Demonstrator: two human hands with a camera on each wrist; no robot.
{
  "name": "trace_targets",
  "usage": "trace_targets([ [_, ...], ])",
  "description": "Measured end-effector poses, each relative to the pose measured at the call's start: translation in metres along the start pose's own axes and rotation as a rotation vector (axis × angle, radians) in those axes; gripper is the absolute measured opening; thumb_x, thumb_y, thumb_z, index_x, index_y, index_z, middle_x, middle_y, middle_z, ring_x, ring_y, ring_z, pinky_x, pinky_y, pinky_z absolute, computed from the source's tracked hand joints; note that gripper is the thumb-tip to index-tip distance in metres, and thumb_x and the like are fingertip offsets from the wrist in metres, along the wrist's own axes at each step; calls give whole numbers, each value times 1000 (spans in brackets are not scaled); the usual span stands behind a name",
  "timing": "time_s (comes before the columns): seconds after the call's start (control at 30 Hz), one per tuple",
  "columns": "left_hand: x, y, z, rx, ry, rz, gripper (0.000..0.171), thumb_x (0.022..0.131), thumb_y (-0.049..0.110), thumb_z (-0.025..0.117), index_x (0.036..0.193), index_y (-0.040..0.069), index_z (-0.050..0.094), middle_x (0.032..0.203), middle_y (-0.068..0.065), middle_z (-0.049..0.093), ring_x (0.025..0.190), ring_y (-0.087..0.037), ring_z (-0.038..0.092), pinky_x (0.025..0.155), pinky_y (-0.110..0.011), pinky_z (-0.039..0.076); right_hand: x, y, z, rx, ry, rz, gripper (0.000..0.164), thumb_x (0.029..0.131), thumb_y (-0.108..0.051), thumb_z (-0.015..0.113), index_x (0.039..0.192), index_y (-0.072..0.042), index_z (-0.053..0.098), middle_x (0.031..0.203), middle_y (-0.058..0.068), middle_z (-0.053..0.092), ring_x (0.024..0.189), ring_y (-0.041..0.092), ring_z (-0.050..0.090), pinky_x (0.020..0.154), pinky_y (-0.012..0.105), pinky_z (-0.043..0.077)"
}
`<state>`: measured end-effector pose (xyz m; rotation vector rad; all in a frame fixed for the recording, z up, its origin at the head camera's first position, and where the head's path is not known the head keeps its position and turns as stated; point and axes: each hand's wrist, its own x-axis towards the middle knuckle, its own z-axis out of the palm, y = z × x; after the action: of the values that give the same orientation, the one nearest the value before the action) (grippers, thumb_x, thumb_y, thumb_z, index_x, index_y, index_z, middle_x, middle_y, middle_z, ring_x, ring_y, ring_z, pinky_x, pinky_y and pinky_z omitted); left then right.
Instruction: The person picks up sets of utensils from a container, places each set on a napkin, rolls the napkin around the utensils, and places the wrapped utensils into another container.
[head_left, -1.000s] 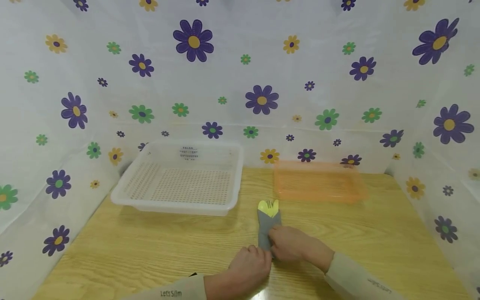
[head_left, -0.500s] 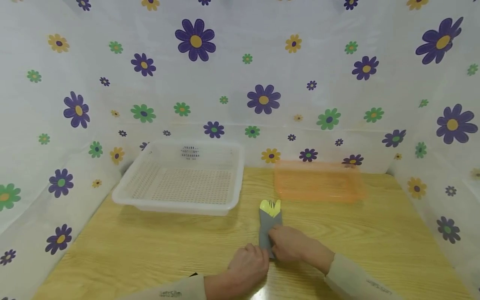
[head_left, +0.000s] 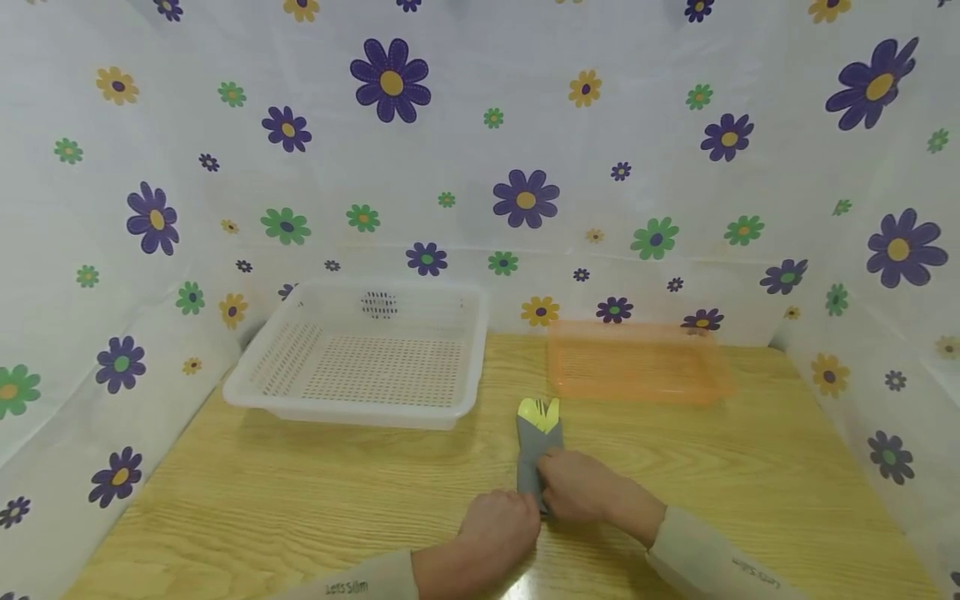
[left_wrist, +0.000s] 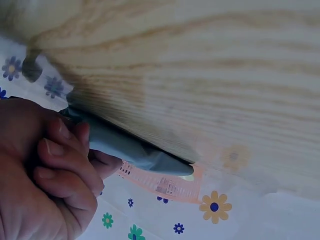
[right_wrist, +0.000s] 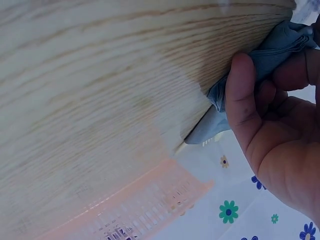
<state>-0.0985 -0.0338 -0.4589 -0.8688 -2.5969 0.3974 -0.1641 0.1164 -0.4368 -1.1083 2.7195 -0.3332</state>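
Note:
A grey cloth napkin point(head_left: 529, 450) is folded round yellow cutlery point(head_left: 537, 413) on the wooden table; the tips of a fork and what look like a spoon and a knife poke out at its far end. My left hand point(head_left: 500, 527) pinches the napkin's near end with curled fingers. Along its right side, my right hand point(head_left: 581, 487) grips the cloth between thumb and fingers. Layered folds of the napkin point(right_wrist: 270, 55) show under the right thumb in the right wrist view. The cutlery's handles are hidden inside the cloth.
A white perforated basket point(head_left: 468, 400) stands at the back left of the table point(head_left: 300, 500). An orange basket point(head_left: 637, 392) sits at the back right, just beyond the cutlery tips. A flowered sheet point(head_left: 450, 150) hangs behind and along both sides.
Both hands stay on the napkin in nearly the same place. The left hand's knuckles have rolled slightly; the bundle has hardly moved.

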Motion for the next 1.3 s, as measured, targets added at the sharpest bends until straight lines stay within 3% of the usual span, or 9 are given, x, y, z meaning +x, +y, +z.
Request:
trace_targets([
  [0.33,-4,0,2,-2,-23,-33,21,72,20,61,59,16,45,47,4,45,40,-10,41,30,-24,37,1,0,3,-11,32,2,5,73,-6,53,77,-5,56,68,0,47,57,12,42,50,28,43],
  [0.6,-5,-4,1,74,-74,115,21,73,22,63,54,20,53,51,8,48,43,-7,39,37,-23,37,3,-3,4,17,12,14,6,75,-5,52,77,-5,57,69,-1,46,56,11,42,49,28,42],
  [0.77,1,-4,-8,209,-137,231,24,75,30,62,52,29,57,52,15,50,44,-5,37,40,-23,33,3,-4,4,0,3,25,7,76,-6,53,80,-5,58,70,0,47,57,11,43,50,29,44],
  [0.9,3,-9,-11,196,-216,241,26,78,30,61,53,27,55,50,14,49,44,-4,35,39,-22,35,1,-6,7,-18,65,6,6,74,-7,54,79,-4,57,70,1,47,57,12,42,50,31,45],
  [0.93,3,-13,-11,161,-245,239,29,80,30,60,53,25,54,50,13,48,43,-4,35,38,-22,36,0,-6,8,-28,88,-3,5,74,-7,55,78,-4,56,69,2,47,56,12,42,50,31,45],
  [1.0,3,-23,-9,-51,-317,164,34,86,31,56,54,20,50,49,9,46,41,-6,36,34,-24,36,-3,-7,11,-51,133,-13,5,73,-7,55,76,-4,54,69,2,46,56,12,41,48,31,45],
  [1.1,6,-42,-6,-514,-414,-30,36,91,32,47,60,14,47,50,5,43,40,-8,36,33,-25,33,-7,-7,14,-76,174,1,6,72,-8,55,75,-5,52,69,2,44,55,13,39,45,31,44],
  [1.2,10,-55,-3,-1001,-433,-259,23,90,24,47,76,6,52,53,3,45,42,-9,38,37,-24,31,-10,-7,15,-81,183,48,7,72,-9,55,76,-6,51,70,1,42,54,13,39,43,32,43],
  [1.3,15,-56,0,-1338,-414,-423,17,84,9,47,91,-6,49,57,-1,48,45,-9,42,40,-23,37,-11,-8,16,-84,193,74,7,73,-10,55,77,-7,50,71,1,41,53,13,40,43,33,43],
])
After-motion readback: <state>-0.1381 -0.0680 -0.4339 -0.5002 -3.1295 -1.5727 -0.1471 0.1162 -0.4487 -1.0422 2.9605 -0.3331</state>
